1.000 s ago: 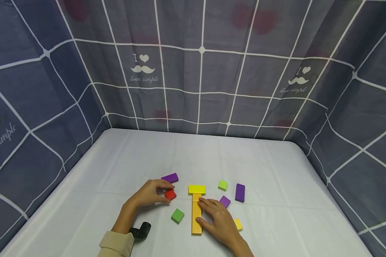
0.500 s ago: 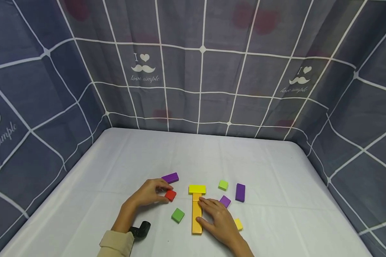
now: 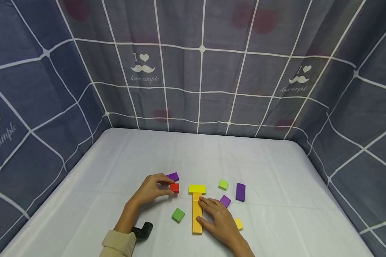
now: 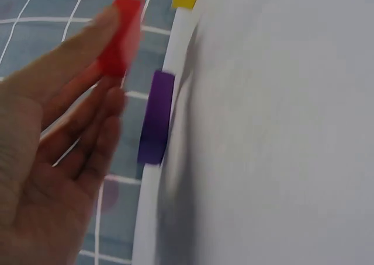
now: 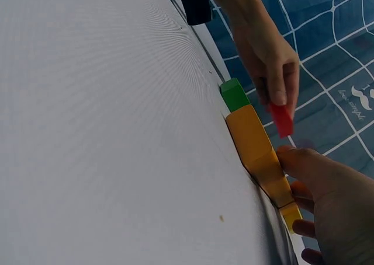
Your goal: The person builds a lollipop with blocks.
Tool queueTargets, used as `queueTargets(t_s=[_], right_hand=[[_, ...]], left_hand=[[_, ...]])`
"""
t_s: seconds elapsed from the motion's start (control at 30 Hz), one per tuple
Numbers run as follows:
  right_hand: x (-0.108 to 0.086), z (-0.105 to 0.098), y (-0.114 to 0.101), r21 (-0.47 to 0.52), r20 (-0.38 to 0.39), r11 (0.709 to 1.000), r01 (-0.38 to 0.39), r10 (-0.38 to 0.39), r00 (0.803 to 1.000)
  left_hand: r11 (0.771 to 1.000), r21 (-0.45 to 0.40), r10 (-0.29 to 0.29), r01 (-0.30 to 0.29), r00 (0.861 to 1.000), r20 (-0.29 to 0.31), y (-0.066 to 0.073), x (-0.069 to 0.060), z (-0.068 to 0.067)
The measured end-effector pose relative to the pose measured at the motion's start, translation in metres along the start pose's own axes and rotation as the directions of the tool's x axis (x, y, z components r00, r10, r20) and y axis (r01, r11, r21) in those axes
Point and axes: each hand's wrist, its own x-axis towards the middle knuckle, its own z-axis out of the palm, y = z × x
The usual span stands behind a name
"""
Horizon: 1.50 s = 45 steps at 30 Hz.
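Note:
My left hand [image 3: 152, 187] pinches a red block [image 3: 174, 188] between thumb and fingertips. In the left wrist view the red block [image 4: 121, 37] is off the table, with a purple block [image 4: 156, 118] lying beyond the fingers. My right hand [image 3: 221, 220] rests its thumb and fingertips along the right side of a long orange block [image 3: 197, 217]. A short orange block [image 3: 197, 196] continues that line away from me, and a yellow block [image 3: 197, 189] lies crosswise at its far end. The right wrist view shows the thumb against the orange block [image 5: 251, 136].
A green block [image 3: 178, 215] lies left of the orange row. To the right are a lime block [image 3: 223, 184], two purple blocks [image 3: 240, 192] and a pale yellow block [image 3: 238, 224] partly behind my right hand. Grid-patterned curtains [image 3: 180, 71] enclose the white table [image 3: 141, 150].
My left hand has moved slightly away from me and to the right, carrying the red block, which has turned squarer. It now covers part of the far purple block. The right hand stays in place.

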Motion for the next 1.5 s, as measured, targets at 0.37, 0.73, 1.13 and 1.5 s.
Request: queueTargets(t_s=[0.37,0.73,1.13,1.5], right_hand=[[0.001,0.000,-0.001,-0.002,-0.004,1.000,0.013,-0.013,1.000],[0.002,0.000,-0.002,0.014,0.014,1.000,0.002,-0.002,1.000],[0.001,-0.001,-0.002,0.005,0.013,1.000,-0.004,0.004,1.000],[0.000,-0.001,0.000,-0.005,0.000,1.000,0.002,-0.002,1.000]], left_hand=[[0.995,-0.073,0.051,-0.066,0.980,-0.190,0.025,0.040,0.019],[0.998,-0.012,0.062,-0.063,0.996,-0.069,0.028,0.064,0.049],[0.999,0.045,0.001,-0.002,1.000,0.022,0.025,0.064,0.058],[0.996,0.082,-0.028,0.023,0.998,0.055,0.025,0.066,0.062]])
